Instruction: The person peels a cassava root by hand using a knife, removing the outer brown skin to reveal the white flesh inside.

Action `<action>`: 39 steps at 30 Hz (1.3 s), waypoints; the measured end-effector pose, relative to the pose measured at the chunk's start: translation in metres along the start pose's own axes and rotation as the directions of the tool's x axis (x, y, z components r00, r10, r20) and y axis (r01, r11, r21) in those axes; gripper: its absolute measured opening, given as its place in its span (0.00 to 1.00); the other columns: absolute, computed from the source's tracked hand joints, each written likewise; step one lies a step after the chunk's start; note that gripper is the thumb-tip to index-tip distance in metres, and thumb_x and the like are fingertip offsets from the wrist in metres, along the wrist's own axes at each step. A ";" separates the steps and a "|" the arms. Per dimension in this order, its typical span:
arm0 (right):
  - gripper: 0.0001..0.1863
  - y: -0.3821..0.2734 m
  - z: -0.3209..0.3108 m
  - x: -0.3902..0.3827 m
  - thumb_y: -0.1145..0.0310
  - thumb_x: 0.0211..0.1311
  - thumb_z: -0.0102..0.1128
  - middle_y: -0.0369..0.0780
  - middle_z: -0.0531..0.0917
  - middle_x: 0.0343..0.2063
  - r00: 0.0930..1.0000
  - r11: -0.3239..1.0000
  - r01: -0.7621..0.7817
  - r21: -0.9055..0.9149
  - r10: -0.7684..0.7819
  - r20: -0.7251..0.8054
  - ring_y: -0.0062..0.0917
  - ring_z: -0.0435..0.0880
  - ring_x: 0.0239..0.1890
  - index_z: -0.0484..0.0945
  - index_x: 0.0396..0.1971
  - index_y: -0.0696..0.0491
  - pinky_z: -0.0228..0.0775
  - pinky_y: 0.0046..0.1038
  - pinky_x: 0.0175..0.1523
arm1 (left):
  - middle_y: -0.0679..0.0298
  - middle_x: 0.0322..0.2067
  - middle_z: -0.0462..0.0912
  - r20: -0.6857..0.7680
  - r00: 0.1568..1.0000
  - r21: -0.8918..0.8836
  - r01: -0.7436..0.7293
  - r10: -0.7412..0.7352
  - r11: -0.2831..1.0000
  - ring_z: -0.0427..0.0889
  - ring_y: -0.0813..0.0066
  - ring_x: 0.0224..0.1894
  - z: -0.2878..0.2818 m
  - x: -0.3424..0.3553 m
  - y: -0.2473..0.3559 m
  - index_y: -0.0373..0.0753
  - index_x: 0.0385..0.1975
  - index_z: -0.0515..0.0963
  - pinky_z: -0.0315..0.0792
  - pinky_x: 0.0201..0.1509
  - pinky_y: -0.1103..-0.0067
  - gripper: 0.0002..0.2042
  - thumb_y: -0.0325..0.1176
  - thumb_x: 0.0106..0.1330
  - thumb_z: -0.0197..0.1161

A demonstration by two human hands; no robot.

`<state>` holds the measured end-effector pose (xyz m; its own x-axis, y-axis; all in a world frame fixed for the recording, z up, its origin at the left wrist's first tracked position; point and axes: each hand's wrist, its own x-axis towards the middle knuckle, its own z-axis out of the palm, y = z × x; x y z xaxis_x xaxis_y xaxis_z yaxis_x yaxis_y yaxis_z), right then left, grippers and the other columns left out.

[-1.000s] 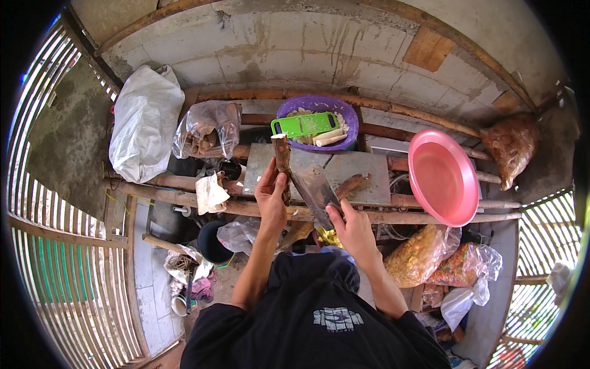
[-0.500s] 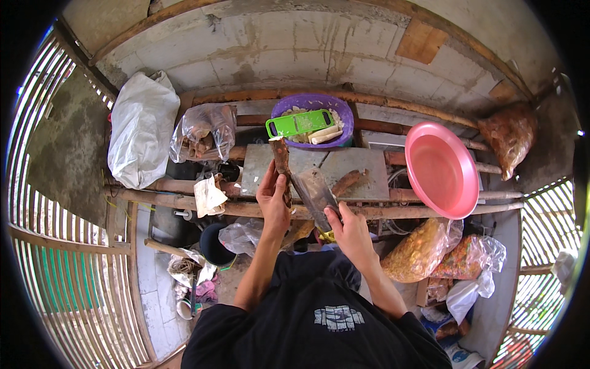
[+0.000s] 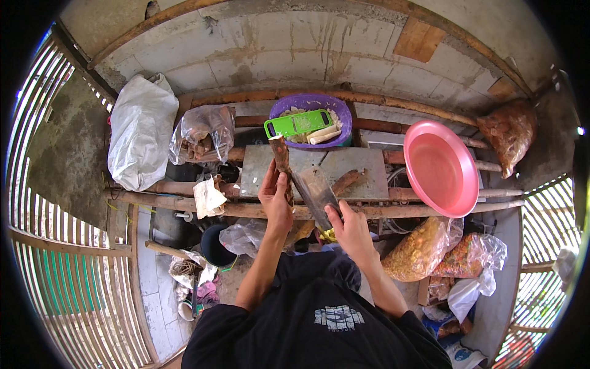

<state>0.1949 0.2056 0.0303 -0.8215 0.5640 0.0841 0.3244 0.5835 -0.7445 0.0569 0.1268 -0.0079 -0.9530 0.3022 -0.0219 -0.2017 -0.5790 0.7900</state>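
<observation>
Well, from where I stand, a clear plastic bag (image 3: 198, 146) of brown roots sits farthest left of what matters. Next comes the left hand (image 3: 276, 200), its fingers closed round a brown-skinned root (image 3: 281, 155), held nearly upright above the front edge of the grey slab (image 3: 258, 172), pale cut end on top. I'd judge it dense and stiff, fairly weighty for its girth; the rough skin should give good purchase, while any bare, pale flesh would likely be slick. The low hold, thumb along the side, looks sound; fingers belong well clear of the edge. Beyond it, the broad blade (image 3: 314, 189) slants up toward the root; whether they touch, I cannot tell. It looks thin, rigid and smeared, so the handle is the only sensible place to take it, and there the right hand (image 3: 351, 230) is wrapped. Behind the blade, another root (image 3: 346, 181) lies on the slab.
</observation>
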 end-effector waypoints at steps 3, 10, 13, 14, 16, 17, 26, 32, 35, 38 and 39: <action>0.15 0.001 -0.001 0.001 0.59 0.59 0.49 0.51 0.73 0.14 0.999 1.000 -0.024 -0.013 0.024 0.027 0.49 0.73 0.22 0.67 0.26 0.58 0.62 0.43 0.25 | 0.61 0.50 0.70 -0.008 1.000 0.023 0.010 -0.010 1.000 0.71 0.79 0.48 0.003 -0.001 0.001 0.32 0.54 0.63 0.65 0.50 0.84 0.20 0.24 0.62 0.52; 0.20 0.005 0.000 0.004 0.58 0.60 0.48 0.53 0.75 0.18 0.998 0.999 -0.038 0.027 0.036 0.059 0.51 0.73 0.25 0.69 0.40 0.63 0.64 0.43 0.29 | 0.63 0.46 0.74 -0.028 1.000 -0.004 -0.005 0.005 1.000 0.73 0.81 0.44 0.001 0.000 -0.002 0.34 0.54 0.64 0.67 0.46 0.85 0.20 0.26 0.61 0.54; 0.17 0.004 0.001 0.006 0.58 0.60 0.48 0.53 0.74 0.17 0.999 0.999 0.005 0.044 -0.006 0.032 0.51 0.73 0.24 0.70 0.34 0.60 0.63 0.44 0.29 | 0.64 0.46 0.74 -0.039 0.999 -0.002 -0.024 0.024 1.000 0.73 0.82 0.42 0.002 0.001 -0.002 0.34 0.54 0.64 0.68 0.44 0.85 0.20 0.26 0.61 0.54; 0.17 0.004 0.000 0.006 0.58 0.60 0.48 0.53 0.74 0.17 0.999 0.999 0.005 0.044 -0.006 0.031 0.51 0.73 0.24 0.70 0.34 0.60 0.63 0.44 0.29 | 0.62 0.48 0.72 -0.063 0.998 0.012 -0.002 0.003 1.000 0.72 0.80 0.45 0.003 0.001 0.000 0.32 0.54 0.63 0.66 0.47 0.84 0.20 0.25 0.61 0.54; 0.16 0.005 0.001 0.006 0.58 0.60 0.48 0.52 0.73 0.15 0.997 1.000 0.009 0.002 -0.010 0.080 0.51 0.73 0.24 0.68 0.27 0.58 0.62 0.44 0.28 | 0.60 0.50 0.71 -0.086 0.996 0.024 0.021 -0.018 0.999 0.71 0.78 0.47 0.004 0.004 0.003 0.31 0.54 0.63 0.65 0.50 0.83 0.20 0.24 0.61 0.53; 0.16 0.006 0.005 0.005 0.58 0.60 0.48 0.52 0.73 0.15 0.997 1.000 0.009 0.002 -0.009 0.078 0.51 0.73 0.24 0.68 0.27 0.58 0.62 0.44 0.28 | 0.60 0.49 0.71 -0.066 0.998 0.042 -0.014 0.017 0.999 0.72 0.78 0.47 0.004 0.008 0.005 0.31 0.54 0.63 0.65 0.50 0.83 0.20 0.25 0.61 0.53; 0.18 0.006 0.002 0.009 0.58 0.59 0.49 0.51 0.72 0.13 0.994 0.999 0.027 0.036 -0.031 0.108 0.50 0.71 0.22 0.64 0.21 0.57 0.60 0.43 0.26 | 0.62 0.46 0.73 -0.024 1.000 0.050 0.000 0.001 0.999 0.72 0.80 0.44 -0.004 0.017 0.009 0.31 0.54 0.63 0.65 0.47 0.84 0.20 0.25 0.61 0.53; 0.17 0.006 -0.003 0.001 0.59 0.59 0.49 0.51 0.71 0.13 0.994 1.000 0.005 0.030 -0.008 0.107 0.49 0.71 0.21 0.64 0.20 0.58 0.60 0.42 0.25 | 0.61 0.46 0.73 0.004 1.000 0.045 -0.018 0.018 0.999 0.72 0.80 0.44 -0.001 0.011 0.006 0.30 0.54 0.63 0.65 0.48 0.84 0.20 0.25 0.62 0.53; 0.17 0.003 -0.005 -0.001 0.59 0.59 0.49 0.51 0.71 0.13 0.995 1.000 0.015 0.020 -0.017 0.099 0.48 0.72 0.21 0.64 0.21 0.58 0.60 0.42 0.25 | 0.60 0.47 0.73 -0.031 1.000 0.058 0.003 -0.001 0.998 0.72 0.79 0.45 0.000 0.013 0.006 0.30 0.54 0.63 0.65 0.49 0.83 0.20 0.25 0.62 0.52; 0.17 0.004 -0.006 -0.003 0.59 0.59 0.50 0.50 0.71 0.13 0.995 1.000 -0.008 0.011 0.007 0.098 0.48 0.72 0.21 0.65 0.21 0.58 0.60 0.42 0.25 | 0.60 0.47 0.72 0.012 1.000 0.058 0.006 -0.006 0.998 0.72 0.79 0.46 0.003 0.015 0.007 0.30 0.54 0.62 0.65 0.50 0.82 0.20 0.25 0.62 0.52; 0.17 0.006 -0.006 -0.003 0.59 0.59 0.50 0.50 0.71 0.13 0.996 1.000 -0.003 0.000 0.003 0.092 0.48 0.72 0.21 0.65 0.21 0.58 0.60 0.42 0.25 | 0.60 0.47 0.72 0.013 1.000 0.044 0.005 -0.005 0.999 0.72 0.79 0.46 0.004 0.015 0.006 0.30 0.54 0.62 0.65 0.50 0.82 0.20 0.25 0.62 0.52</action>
<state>0.2021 0.2109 0.0290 -0.8601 0.5097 0.0206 0.3268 0.5816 -0.7450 0.0420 0.1311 -0.0013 -0.9489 0.3150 -0.0181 -0.1961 -0.5440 0.8158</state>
